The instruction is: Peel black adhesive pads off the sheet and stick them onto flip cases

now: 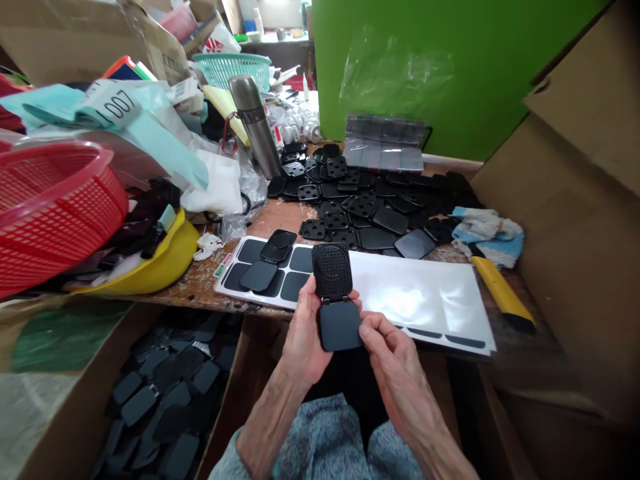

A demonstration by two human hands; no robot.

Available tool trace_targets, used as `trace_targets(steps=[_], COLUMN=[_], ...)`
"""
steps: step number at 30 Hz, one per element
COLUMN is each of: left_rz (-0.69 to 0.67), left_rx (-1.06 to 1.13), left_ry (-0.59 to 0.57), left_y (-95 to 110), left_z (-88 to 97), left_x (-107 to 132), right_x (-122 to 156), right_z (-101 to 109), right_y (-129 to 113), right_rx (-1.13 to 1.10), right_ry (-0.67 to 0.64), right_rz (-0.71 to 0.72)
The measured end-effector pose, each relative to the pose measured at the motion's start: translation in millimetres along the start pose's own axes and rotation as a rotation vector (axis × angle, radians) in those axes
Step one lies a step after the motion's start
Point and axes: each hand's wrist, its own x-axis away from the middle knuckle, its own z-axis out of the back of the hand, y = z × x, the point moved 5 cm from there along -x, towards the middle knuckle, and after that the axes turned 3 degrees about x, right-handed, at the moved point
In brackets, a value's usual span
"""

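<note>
Between left hand (303,337), right hand (387,350), black hinged case (340,325), open (mesh-faced upper half (331,270))

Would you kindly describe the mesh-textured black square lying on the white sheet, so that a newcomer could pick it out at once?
On the wooden bench, find the white sheet printed with dark squares. Near its left end, two loose pieces lie together: the mesh-textured black square is the farther, and its plain black neighbour is smooth.

The left hand (304,340) and right hand (387,350) hold a hinged black plastic case (336,297) open above a white backing sheet (415,293) on the tabletop (280,217), just below a heap of black plastic squares (385,220).
</note>
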Motion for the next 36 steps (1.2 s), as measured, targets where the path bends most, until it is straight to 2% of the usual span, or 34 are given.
trace_targets(steps=[5, 14, 22, 32, 36], left_rz=[0.011, -0.002, -0.001, 0.001, 0.028], left_rx=[0.022, 0.057, 0.033, 0.030, 0.057], left_ry=[-0.009, -0.053, -0.028, -0.009, 0.038], left_y=[-0.9, 0.9, 1.3, 3.0, -0.6], left_z=[2.0, 0.9, 3.8, 7.2, 11.0], left_x=[-0.6, -1.3, 2.6, 4.4, 4.5], right_x=[-1.6, -0.4, 0.2, 0.1, -4.7], right_z=[-3.2, -2.2, -3.7, -5.7, -4.1], right_y=[-3.1, -2.8, -7.4, -6.1, 0.5], right_rx=[-0.050, 0.082, 0.150, 0.400, 0.370], right_ry=[-0.029, 0.002, 0.037, 0.114, 0.112], right_rz=[0.000, 0.032, 0.070, 0.188, 0.142])
